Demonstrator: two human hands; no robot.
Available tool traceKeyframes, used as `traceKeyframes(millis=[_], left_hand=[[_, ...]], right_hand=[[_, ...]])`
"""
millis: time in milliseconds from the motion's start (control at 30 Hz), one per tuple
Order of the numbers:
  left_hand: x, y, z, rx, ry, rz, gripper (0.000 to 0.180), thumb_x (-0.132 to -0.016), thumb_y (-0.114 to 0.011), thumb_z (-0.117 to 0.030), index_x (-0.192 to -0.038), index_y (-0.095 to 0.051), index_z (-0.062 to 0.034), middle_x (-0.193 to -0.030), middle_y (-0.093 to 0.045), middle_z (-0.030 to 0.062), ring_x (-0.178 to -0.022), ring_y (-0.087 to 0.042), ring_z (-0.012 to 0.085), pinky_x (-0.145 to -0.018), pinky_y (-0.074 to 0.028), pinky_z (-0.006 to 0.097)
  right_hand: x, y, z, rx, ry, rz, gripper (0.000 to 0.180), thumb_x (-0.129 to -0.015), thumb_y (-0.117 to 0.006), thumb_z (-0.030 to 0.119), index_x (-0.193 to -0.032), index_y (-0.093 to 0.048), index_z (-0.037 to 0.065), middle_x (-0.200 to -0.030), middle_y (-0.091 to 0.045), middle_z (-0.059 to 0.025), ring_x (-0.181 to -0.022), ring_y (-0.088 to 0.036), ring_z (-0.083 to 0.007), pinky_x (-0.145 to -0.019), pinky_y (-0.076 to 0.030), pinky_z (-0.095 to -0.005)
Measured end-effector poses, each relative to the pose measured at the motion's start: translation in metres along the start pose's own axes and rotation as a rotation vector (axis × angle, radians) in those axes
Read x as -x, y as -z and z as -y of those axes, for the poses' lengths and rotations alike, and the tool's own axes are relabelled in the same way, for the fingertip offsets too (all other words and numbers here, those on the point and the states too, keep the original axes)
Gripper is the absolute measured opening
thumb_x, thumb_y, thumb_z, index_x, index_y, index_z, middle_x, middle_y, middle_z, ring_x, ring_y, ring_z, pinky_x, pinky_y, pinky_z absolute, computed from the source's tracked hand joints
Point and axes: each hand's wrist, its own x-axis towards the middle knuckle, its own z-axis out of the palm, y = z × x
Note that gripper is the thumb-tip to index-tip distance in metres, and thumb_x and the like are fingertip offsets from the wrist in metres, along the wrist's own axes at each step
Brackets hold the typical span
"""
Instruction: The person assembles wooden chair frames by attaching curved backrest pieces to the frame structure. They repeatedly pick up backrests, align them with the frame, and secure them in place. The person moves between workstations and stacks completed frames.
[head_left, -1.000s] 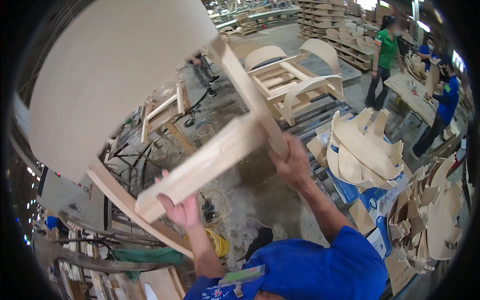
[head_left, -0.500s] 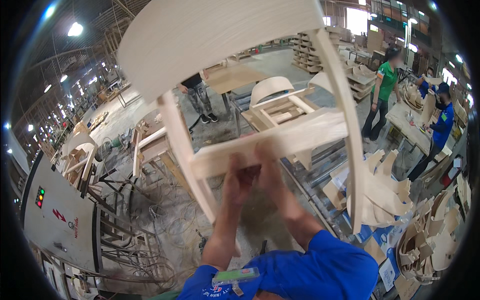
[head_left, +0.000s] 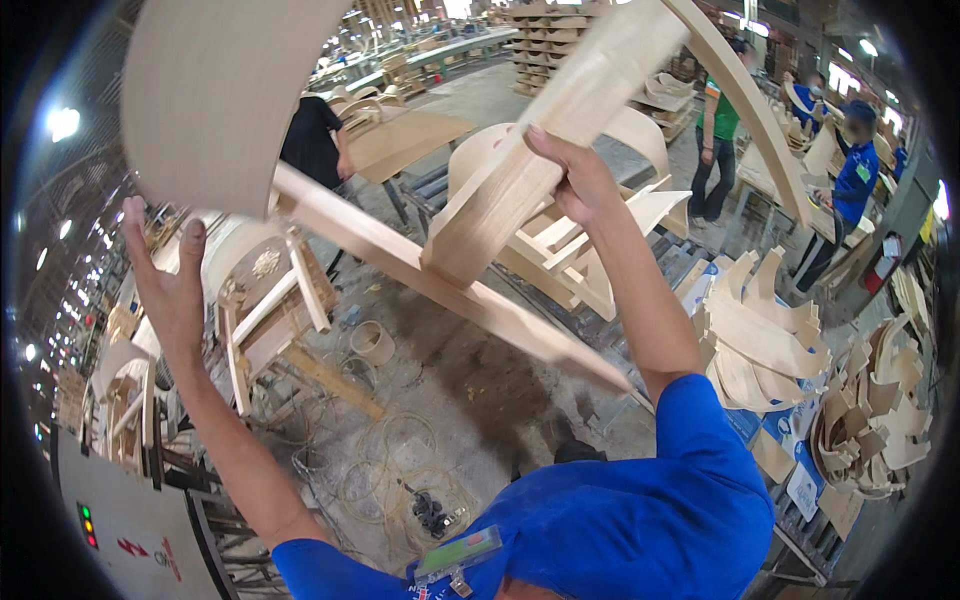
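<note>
Since your left hand [head_left: 172,290] let go, it's spread wide; only your right hand [head_left: 583,182] grips the wooden bar [head_left: 577,108].

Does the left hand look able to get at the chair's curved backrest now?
Probably yes: the left hand is open near the backrest with nothing visibly between them, while the right hand grips the crosspiece.
</note>
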Motion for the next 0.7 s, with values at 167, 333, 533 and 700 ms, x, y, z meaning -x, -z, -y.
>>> traceKeyframes(millis=[167, 333, 533, 700], left_hand=[[0.066, -0.036, 0.076, 0.417, 0.442, 0.199, 0.05, -0.096, -0.076, -0.027, -0.128, -0.058, 0.0064, -0.116, -0.067, 0.0127, -0.103, -0.065, 0.0234, -0.098, -0.05, 0.037], [0.132, -0.12, -0.024, 0.836, 0.715, 0.005, 0.047, -0.092, -0.082, -0.019, -0.125, -0.061, 0.0075, -0.109, -0.068, 0.0124, -0.096, -0.066, 0.0216, -0.088, -0.054, 0.038], [0.15, -0.231, -0.041, 0.689, 0.952, 0.131, 0.043, -0.098, -0.075, -0.028, -0.12, -0.065, 0.0074, -0.106, -0.069, 0.0129, -0.097, -0.065, 0.0196, -0.081, -0.054, 0.036], [0.151, -0.337, -0.055, 0.847, 1.126, 0.304, 0.042, -0.101, -0.069, -0.026, -0.12, -0.064, 0.0108, -0.112, -0.07, 0.015, -0.1, -0.064, 0.0194, -0.088, -0.052, 0.034]], right_hand=[[-0.067, 0.01, -0.004, 0.093, -0.02, -0.023, 0.05, -0.088, -0.085, 0.027, -0.125, -0.066, -0.001, -0.106, -0.073, -0.0102, -0.093, -0.072, -0.0192, -0.084, -0.059, -0.0364], [-0.153, 0.063, -0.036, 0.351, -0.021, -0.142, 0.054, -0.085, -0.088, 0.029, -0.123, -0.067, -0.002, -0.102, -0.074, -0.0122, -0.083, -0.073, -0.02, -0.07, -0.06, -0.037], [-0.255, 0.146, -0.125, 0.713, -0.319, -0.133, 0.059, -0.083, -0.087, 0.033, -0.125, -0.07, -0.005, -0.114, -0.073, -0.0195, -0.1, -0.071, -0.0264, -0.085, -0.055, -0.0401], [-0.308, 0.273, -0.201, 0.886, -0.495, -0.169, 0.07, -0.08, -0.089, 0.041, -0.129, -0.069, -0.005, -0.119, -0.071, -0.0196, -0.107, -0.067, -0.028, -0.094, -0.052, -0.0401]])
